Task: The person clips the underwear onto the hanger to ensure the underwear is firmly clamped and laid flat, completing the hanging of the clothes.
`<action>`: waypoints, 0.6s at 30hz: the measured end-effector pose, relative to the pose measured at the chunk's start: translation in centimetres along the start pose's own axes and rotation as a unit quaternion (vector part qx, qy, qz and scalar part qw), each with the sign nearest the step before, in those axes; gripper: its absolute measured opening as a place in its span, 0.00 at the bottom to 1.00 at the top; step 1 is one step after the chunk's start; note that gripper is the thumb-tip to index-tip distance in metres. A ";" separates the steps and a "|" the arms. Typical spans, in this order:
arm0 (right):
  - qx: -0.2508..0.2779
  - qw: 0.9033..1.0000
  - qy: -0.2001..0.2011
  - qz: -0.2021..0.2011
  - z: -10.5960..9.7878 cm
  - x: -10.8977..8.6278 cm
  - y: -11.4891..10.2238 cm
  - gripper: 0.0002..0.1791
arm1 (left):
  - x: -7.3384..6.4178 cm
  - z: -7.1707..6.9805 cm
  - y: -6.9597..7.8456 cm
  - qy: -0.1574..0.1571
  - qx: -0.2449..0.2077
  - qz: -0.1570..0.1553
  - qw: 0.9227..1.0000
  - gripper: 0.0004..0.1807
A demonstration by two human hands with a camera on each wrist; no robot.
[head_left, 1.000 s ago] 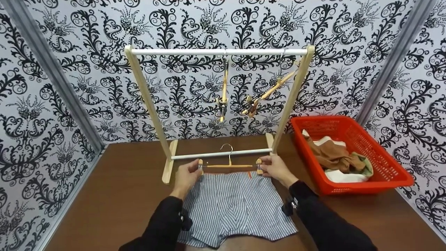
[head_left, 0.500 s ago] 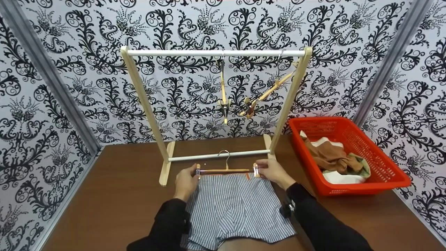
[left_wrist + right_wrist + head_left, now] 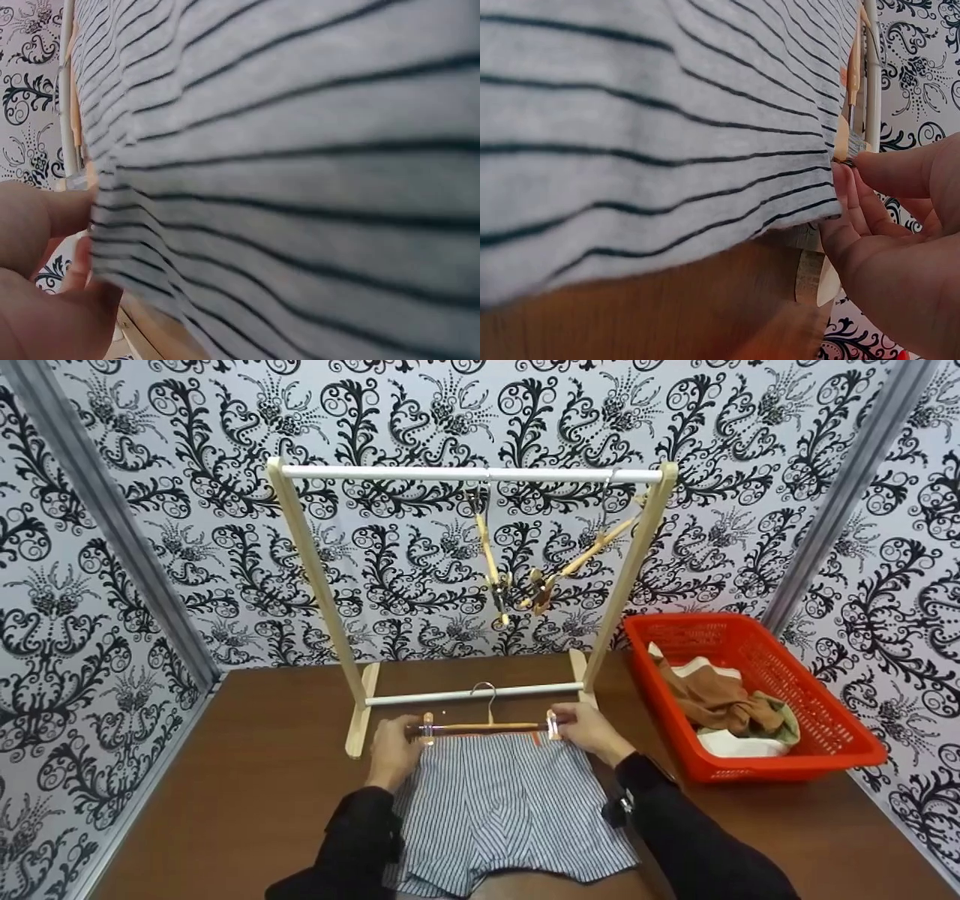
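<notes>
Grey-and-dark striped boxer shorts (image 3: 502, 802) with an orange waistband edge lie spread below a wooden clip hanger (image 3: 491, 726). The hanger's metal hook points away from me, and both clips sit at the waistband. My left hand (image 3: 391, 751) pinches the left waist corner of the shorts, fingertips right beside the left clip (image 3: 428, 727). In the left wrist view, striped cloth (image 3: 255, 165) covers part of those fingers. My right hand (image 3: 589, 727) pinches the right clip (image 3: 553, 725). Its thumb and fingers meet at the shorts' corner in the right wrist view, some partly behind the cloth.
Behind the hanger stands a wooden rack with a white top rail (image 3: 390, 472). Two clip hangers hang from it, one near the middle (image 3: 491, 559), one at the right (image 3: 592, 553). A red basket (image 3: 817, 720) holding brown and white clothes (image 3: 720, 697) stands on the right of the table.
The held hanger has come slightly nearer, its clips tilting over the waistband. My left fingers have shifted from the left clip to just left of it. The middle hanging hanger has swung.
</notes>
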State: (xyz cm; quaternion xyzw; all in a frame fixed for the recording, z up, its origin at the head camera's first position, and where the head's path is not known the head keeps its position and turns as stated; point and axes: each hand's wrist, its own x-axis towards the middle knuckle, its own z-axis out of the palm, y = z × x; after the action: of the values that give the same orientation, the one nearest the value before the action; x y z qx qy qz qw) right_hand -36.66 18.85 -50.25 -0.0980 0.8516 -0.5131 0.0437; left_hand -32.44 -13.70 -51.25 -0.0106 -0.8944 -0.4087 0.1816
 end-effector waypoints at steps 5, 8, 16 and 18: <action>-0.060 0.998 0.013 -0.004 -0.3 0.2 -1.0 0.24 | -0.2 -1.1 -0.5 0.000 0.006 -0.037 0.999 0.22; -0.171 0.983 0.061 -0.038 -0.2 0.1 -2.4 0.19 | -0.2 -2.0 -0.5 -0.007 0.008 -0.054 0.998 0.24; -0.150 0.984 -0.015 -0.092 4.4 1.3 -7.0 0.21 | -0.1 -2.9 -0.2 -0.065 -0.050 -0.122 0.989 0.23; -0.141 0.982 -0.048 -0.114 6.1 1.8 -8.0 0.22 | -0.1 -2.8 -0.4 -0.064 -0.052 -0.127 0.988 0.23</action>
State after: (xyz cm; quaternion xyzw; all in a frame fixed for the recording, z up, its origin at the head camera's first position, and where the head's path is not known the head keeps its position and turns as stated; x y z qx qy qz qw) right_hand -36.38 9.60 -45.99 -0.2241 0.8957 -0.3838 0.0113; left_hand -31.59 -16.01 -49.92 0.0669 -0.8757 -0.4732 0.0696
